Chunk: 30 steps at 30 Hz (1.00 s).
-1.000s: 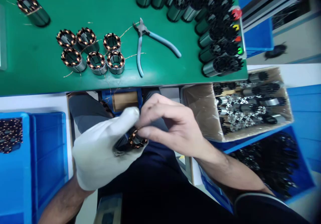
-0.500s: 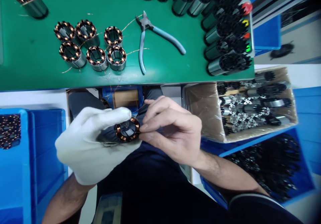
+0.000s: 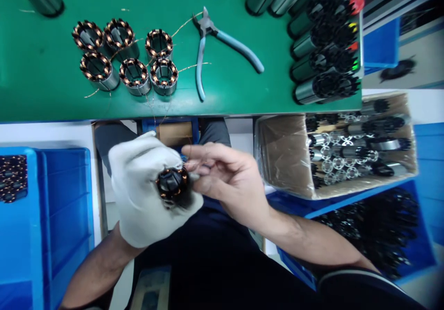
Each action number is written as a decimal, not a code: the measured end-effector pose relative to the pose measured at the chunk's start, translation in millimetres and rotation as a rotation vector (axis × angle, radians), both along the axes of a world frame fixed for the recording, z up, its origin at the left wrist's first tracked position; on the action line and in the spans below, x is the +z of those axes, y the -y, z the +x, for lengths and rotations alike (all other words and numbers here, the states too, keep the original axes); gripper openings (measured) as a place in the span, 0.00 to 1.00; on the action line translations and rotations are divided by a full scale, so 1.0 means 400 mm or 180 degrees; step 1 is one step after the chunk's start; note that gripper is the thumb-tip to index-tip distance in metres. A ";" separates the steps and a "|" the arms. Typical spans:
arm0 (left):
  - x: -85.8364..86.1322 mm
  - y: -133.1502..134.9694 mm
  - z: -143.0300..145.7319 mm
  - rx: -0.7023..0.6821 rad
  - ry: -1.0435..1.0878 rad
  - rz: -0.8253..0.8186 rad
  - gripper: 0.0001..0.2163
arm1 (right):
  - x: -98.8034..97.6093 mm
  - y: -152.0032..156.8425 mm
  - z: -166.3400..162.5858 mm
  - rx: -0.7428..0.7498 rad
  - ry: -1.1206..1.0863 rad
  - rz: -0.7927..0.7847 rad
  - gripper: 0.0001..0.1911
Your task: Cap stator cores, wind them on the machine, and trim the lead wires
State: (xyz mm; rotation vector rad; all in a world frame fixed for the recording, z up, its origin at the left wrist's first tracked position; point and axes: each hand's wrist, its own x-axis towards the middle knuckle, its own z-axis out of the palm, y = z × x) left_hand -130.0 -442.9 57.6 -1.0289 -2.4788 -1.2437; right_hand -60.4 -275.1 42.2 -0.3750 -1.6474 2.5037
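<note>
My left hand (image 3: 138, 189), in a white glove with dark smudges, is closed around a motor stator (image 3: 172, 183). The stator's ring of copper windings and black slotted end faces up towards me. Beside its right rim is my bare right hand (image 3: 231, 176), fingers partly curled, thumb and forefinger apart. Thin copper wire ends (image 3: 190, 163) rise from the stator and pass by these fingers; motion blur softens them. On the green bench above stand several wound stators (image 3: 134, 76), and to their right lie cutting pliers (image 3: 205, 27) with light blue handles.
Bare dark stators (image 3: 312, 88) crowd the bench's right side. Right of my lap, a plastic-lined carton (image 3: 284, 157) holds metal cores, with a blue bin (image 3: 425, 254) of black parts below it. Blue bins (image 3: 65, 199) stand at left. The bench edge (image 3: 222, 114) runs beyond my hands.
My left hand has turned the stator and shifted it slightly left. My right fingers have parted from their pinch at its rim, and the forefinger has moved up and left. The view has shifted slightly.
</note>
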 end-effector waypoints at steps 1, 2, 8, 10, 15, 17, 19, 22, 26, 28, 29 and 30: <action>-0.006 0.000 -0.005 -0.0016 -0.0163 -0.0087 0.16 | -0.008 0.009 0.002 0.0001 -0.0001 -0.0164 0.16; -0.013 -0.001 -0.009 -0.0020 -0.0292 -0.0134 0.16 | -0.015 0.016 0.005 -0.0045 -0.0003 -0.0259 0.13; -0.042 -0.001 -0.008 -0.0088 -0.0430 -0.0227 0.18 | -0.028 0.016 0.010 -0.0120 0.0210 -0.0282 0.07; -0.027 0.005 -0.001 -0.0113 -0.0382 -0.0464 0.16 | -0.020 -0.002 0.007 0.0034 0.0139 -0.0187 0.07; 0.007 -0.004 -0.023 -0.0061 0.1014 -0.0185 0.09 | 0.018 -0.091 -0.027 0.0542 -0.0561 0.1406 0.07; -0.013 -0.006 -0.048 -0.0552 0.2866 0.0164 0.08 | 0.036 -0.132 -0.039 0.0859 -0.0930 0.2119 0.05; -0.049 0.003 -0.062 -0.1031 0.4704 0.0285 0.26 | 0.048 -0.162 -0.039 0.1286 -0.0979 0.2419 0.04; -0.099 0.032 -0.037 -0.0400 0.4318 0.0456 0.34 | 0.042 -0.176 -0.013 0.1508 -0.0135 0.1940 0.07; -0.097 0.039 0.033 0.0115 0.0704 -0.0242 0.28 | 0.011 -0.154 0.021 0.1636 0.0773 0.0656 0.15; -0.073 0.022 0.044 -0.0108 0.0339 -0.0461 0.17 | 0.014 -0.150 0.013 0.1614 0.0493 0.0868 0.12; -0.059 0.012 0.041 -0.0296 0.0657 -0.0427 0.11 | 0.023 -0.155 0.001 0.1609 0.0215 0.1200 0.09; -0.046 0.005 0.033 -0.0529 0.1172 -0.0372 0.06 | 0.036 -0.163 -0.013 0.1661 -0.0091 0.1543 0.06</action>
